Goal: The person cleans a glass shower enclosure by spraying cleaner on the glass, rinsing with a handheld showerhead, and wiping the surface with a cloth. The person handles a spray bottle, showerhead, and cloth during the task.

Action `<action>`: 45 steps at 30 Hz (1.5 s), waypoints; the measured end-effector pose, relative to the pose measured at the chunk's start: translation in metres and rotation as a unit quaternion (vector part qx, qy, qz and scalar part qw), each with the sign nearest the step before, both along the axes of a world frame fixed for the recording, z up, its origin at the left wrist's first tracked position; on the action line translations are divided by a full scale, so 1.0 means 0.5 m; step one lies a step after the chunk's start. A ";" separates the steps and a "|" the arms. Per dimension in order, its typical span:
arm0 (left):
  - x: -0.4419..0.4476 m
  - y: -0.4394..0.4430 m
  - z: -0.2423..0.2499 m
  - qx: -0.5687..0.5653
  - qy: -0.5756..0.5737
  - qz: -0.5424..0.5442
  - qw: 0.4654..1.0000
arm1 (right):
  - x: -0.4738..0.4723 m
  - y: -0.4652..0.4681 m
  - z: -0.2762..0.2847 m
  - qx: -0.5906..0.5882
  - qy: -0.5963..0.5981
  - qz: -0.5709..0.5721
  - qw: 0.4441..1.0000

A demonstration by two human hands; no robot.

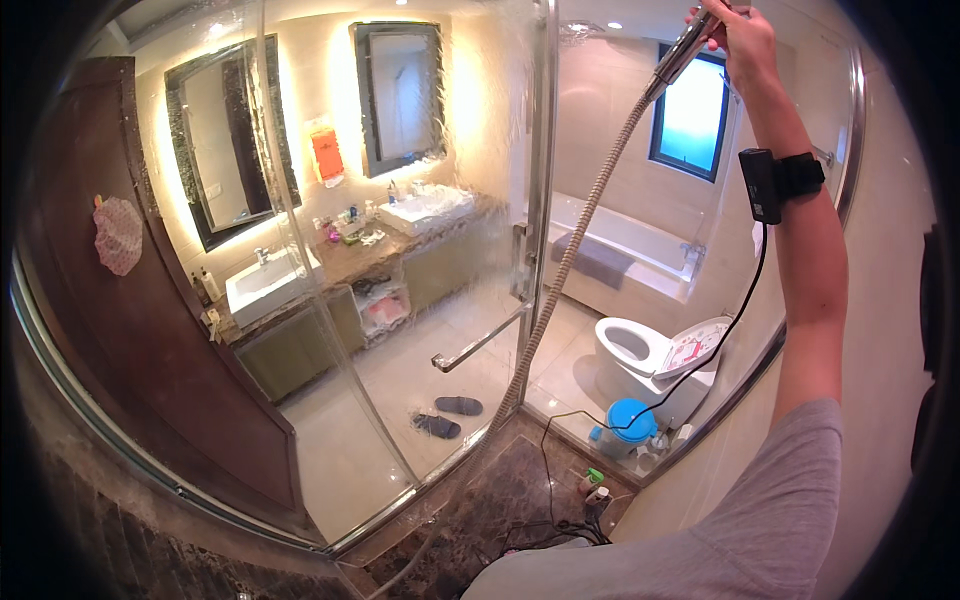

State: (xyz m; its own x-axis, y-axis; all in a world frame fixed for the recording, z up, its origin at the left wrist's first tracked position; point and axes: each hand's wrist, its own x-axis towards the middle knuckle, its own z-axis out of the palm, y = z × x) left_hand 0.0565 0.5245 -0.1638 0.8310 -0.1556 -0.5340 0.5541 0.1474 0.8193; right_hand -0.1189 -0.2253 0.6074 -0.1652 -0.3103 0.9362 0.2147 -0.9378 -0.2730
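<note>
My right hand [750,43], raised at the top right, grips the chrome handle of a hand shower [681,54]. The shower's head lies beyond the top of the view. From the handle a ribbed metal shower hose [579,234] runs down and left to the dark marble floor [495,480]. Left of the hose stand the clear glass shower panels [480,255], with water running over them. A metal door handle [480,341] is fixed to the glass. On my right forearm sits a black device [760,186] with a strap and a cable. My left hand is out of view.
A black cable [739,315] hangs from the forearm and gathers in loops on the floor near a green-topped bottle [592,478]. Beyond the glass are slippers [459,406], two white basins [266,285], a toilet [637,349], a blue-lidded bin [631,421] and a bathtub [622,232].
</note>
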 end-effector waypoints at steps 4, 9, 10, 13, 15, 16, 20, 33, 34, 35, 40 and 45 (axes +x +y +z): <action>0.011 0.031 0.022 -0.007 0.004 -0.009 1.000 | 0.020 0.041 0.001 0.005 0.026 -0.009 1.000; 0.016 0.044 0.057 0.026 0.003 -0.008 1.000 | 0.060 0.079 0.007 0.025 0.049 0.089 0.995; 0.017 0.042 0.063 0.025 0.002 -0.018 1.000 | 0.074 0.084 0.010 -0.007 0.095 0.119 0.988; 0.008 0.035 0.084 0.028 -0.003 -0.020 0.999 | 0.126 0.104 0.015 0.039 0.099 0.160 0.981; -0.017 0.036 0.100 -0.024 -0.064 -0.017 0.998 | 0.164 0.123 0.016 0.023 0.099 0.158 0.982; -0.044 0.038 0.107 -0.078 -0.122 -0.018 0.989 | 0.182 0.134 0.015 0.025 0.101 0.162 0.981; -0.064 0.040 0.121 -0.136 -0.148 -0.037 0.979 | 0.242 0.176 0.010 -0.010 0.146 0.207 0.967; -0.072 0.016 0.131 -0.013 0.018 0.010 1.000 | 0.341 0.104 -0.260 0.043 0.447 0.225 0.865; -0.064 0.017 0.123 0.000 0.023 0.010 1.000 | 0.340 0.096 -0.292 0.076 0.430 0.195 0.878; -0.059 0.020 0.115 0.013 0.027 0.011 0.999 | 0.338 0.089 -0.326 0.079 0.447 0.222 0.863; -0.042 0.044 0.078 0.036 0.043 -0.003 0.998 | 0.285 0.021 -0.375 0.137 0.435 0.181 0.871; -0.030 0.051 0.053 0.057 0.060 -0.013 0.996 | 0.194 -0.061 -0.312 0.193 0.252 0.137 0.938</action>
State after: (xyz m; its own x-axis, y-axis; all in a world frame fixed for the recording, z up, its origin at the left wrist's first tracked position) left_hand 0.0416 0.5499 -0.1375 0.7563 -0.1098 -0.6449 0.6518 0.0412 0.7573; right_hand -0.0221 -0.2558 0.4515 0.4038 -0.6087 0.6829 0.1848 -0.6768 -0.7126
